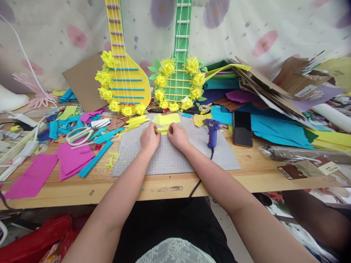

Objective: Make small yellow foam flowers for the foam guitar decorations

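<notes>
Over the grey cutting mat (175, 157), my left hand (150, 138) and my right hand (177, 136) pinch the two ends of a small yellow paper strip (163, 130). The fingers of both hands are curled closed, and the strip spans the gap between them. Just beyond the strip lies a larger yellow paper piece (169, 118) on the mat. A purple glue gun (212, 133) stands to the right of my right hand, its black cord running down over the table edge. More yellow paper pieces (137, 121) are piled left of my left hand.
Behind the mat stand a yellow paper guitar (131, 84) and a green one (179, 76), both trimmed with yellow paper flowers. Scissors (79, 136), magenta sheets (74, 159) and blue scraps lie left. A phone (242, 128), blue paper (279, 128) and cardboard (270, 87) occupy the right.
</notes>
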A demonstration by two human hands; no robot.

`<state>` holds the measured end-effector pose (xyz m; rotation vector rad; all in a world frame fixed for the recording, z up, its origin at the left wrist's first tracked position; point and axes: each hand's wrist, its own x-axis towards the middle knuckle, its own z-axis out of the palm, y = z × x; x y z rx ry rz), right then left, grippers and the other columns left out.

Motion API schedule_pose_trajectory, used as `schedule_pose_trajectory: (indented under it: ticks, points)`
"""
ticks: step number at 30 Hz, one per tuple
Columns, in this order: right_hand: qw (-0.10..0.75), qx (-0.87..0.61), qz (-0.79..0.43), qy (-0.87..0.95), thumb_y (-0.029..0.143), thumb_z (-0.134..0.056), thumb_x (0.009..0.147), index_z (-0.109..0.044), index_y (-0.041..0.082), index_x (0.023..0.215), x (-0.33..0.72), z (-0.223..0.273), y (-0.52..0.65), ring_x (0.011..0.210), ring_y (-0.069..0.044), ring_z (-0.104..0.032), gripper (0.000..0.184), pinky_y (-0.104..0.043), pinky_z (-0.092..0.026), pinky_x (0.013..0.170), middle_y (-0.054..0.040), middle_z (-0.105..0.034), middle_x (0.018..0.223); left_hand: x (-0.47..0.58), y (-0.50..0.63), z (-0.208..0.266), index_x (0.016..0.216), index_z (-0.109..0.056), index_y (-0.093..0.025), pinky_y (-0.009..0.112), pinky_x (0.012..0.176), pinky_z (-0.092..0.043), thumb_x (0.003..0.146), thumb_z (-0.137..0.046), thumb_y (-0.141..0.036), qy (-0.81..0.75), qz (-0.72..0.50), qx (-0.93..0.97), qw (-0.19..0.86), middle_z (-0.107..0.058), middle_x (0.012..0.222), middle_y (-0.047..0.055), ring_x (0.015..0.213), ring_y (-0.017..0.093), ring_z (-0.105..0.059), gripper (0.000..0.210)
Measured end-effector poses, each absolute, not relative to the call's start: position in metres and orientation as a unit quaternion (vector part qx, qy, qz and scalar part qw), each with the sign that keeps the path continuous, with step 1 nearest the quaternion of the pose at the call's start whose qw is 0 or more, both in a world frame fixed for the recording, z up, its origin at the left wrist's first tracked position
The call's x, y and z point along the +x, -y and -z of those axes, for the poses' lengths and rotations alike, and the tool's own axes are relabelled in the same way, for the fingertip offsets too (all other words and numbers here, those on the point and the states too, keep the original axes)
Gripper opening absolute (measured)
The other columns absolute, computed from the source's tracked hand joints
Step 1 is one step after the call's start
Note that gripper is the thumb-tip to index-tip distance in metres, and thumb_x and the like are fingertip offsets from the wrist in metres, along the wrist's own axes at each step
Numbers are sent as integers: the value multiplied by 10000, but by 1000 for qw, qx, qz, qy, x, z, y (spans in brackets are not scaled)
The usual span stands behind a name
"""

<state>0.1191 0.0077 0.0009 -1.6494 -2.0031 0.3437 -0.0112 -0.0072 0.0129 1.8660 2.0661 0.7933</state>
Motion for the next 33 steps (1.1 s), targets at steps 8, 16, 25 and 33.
schedule_pose_trajectory:
  ticks: [8, 16, 25, 33]
  points:
    - [212, -601, -61, 768, 137, -403, 787, -558, 185, 882, 115, 1, -4, 900, -229, -482, 188, -327, -364, 739, -102, -568, 941, -11, 2, -3, 723, -664, -237, 389, 793, -391, 714, -528, -153, -660, -279, 695, 55, -485, 835, 72, 918, 242, -464, 160]
    - [232, -609, -67, 755, 214, -467, 785, -571, 171, 853, 114, 1, -4, 884, -222, -495, 132, -325, -378, 747, -103, -572, 923, -7, 3, -6, 711, -652, -227, 417, 829, -361, 707, -593, -312, -680, -272, 678, 63, -484, 859, 84, 957, 276, -446, 104]
    - [221, -606, -75, 761, 117, -426, 749, -570, 169, 875, 118, 1, -6, 898, -223, -490, 198, -322, -385, 751, -98, -569, 936, -10, 2, -4, 713, -662, -244, 428, 829, -365, 703, -574, -212, -683, -273, 673, 85, -503, 869, 77, 957, 271, -460, 94]
    - [231, -598, -102, 761, 75, -399, 733, -573, 167, 878, 123, 5, -10, 897, -205, -479, 244, -313, -380, 774, -96, -553, 930, -24, -5, -1, 772, -667, -251, 377, 824, -389, 650, -484, -49, -671, -293, 664, 150, -532, 848, 46, 878, 213, -493, 298]
